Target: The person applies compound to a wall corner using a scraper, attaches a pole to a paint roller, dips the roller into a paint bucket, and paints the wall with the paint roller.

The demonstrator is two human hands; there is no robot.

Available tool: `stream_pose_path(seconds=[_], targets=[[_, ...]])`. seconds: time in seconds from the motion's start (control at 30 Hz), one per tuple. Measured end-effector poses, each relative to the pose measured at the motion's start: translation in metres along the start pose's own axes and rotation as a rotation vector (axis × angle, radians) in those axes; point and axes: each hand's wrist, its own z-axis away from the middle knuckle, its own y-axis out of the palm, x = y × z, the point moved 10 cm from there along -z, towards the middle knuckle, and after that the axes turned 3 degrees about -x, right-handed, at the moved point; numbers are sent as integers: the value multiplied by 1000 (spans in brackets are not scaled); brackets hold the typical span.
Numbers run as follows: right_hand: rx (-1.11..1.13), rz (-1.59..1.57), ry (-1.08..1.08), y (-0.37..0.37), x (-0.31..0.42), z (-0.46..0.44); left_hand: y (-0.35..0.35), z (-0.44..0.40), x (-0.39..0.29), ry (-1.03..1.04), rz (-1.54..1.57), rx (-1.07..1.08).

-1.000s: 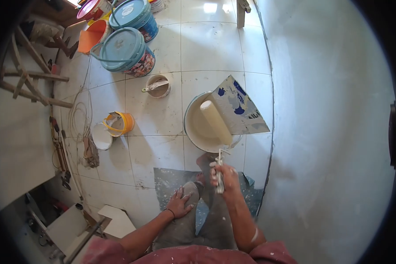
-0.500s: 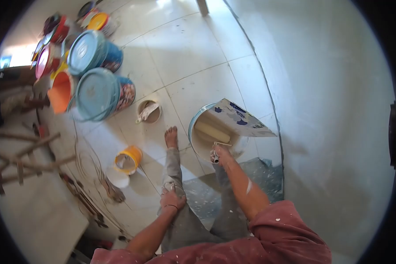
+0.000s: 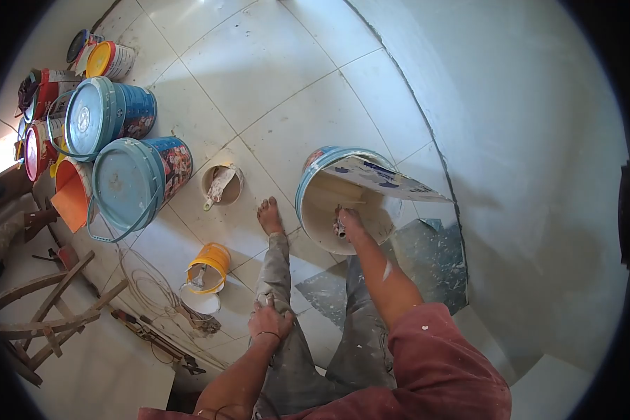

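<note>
My right hand (image 3: 350, 224) is closed round the handle of a paint roller, reaching into a large open bucket (image 3: 303, 203). The roller's pale sleeve (image 3: 339, 189) lies inside, partly shaded. A stiff white sheet with blue marks (image 3: 392, 180) leans across the bucket's mouth and sticks out to the right. How much paint is in the bucket I cannot tell. My left hand (image 3: 269, 323) rests on my left knee, fingers spread over the grey trouser leg and holding nothing.
Blue lidded buckets (image 3: 127, 183) and smaller paint tins stand at left. Near my bare foot are a small tub with a scraper-like tool (image 3: 222, 185) and a yellow pail (image 3: 210, 266). Cables (image 3: 147, 287) and wooden frame pieces (image 3: 49, 325) lie lower left. A wall (image 3: 525, 175) borders the right.
The view has shifted, so the buckets at left appear lower and further left. The roller sits farther under the sheet, with less of its sleeve showing. My left hand stays on the knee.
</note>
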Motion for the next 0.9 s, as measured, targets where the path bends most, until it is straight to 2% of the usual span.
stream_pose_path(seconds=[0.13,0.4,0.7,0.8,0.9], targets=[[-2,93,-144,-6,-8,10,-10,2,-12,-30,1,18],[43,53,-304,-41,-10,126,0,0,-22,-15,-27,-44],[63,-25,-237,-54,-1,234,6,5,-27,-21,-52,-55],[31,12,-223,-50,10,234,8,6,-27,-23,-51,-47],[36,15,-255,-42,3,185,9,5,-27,-31,-54,-62]])
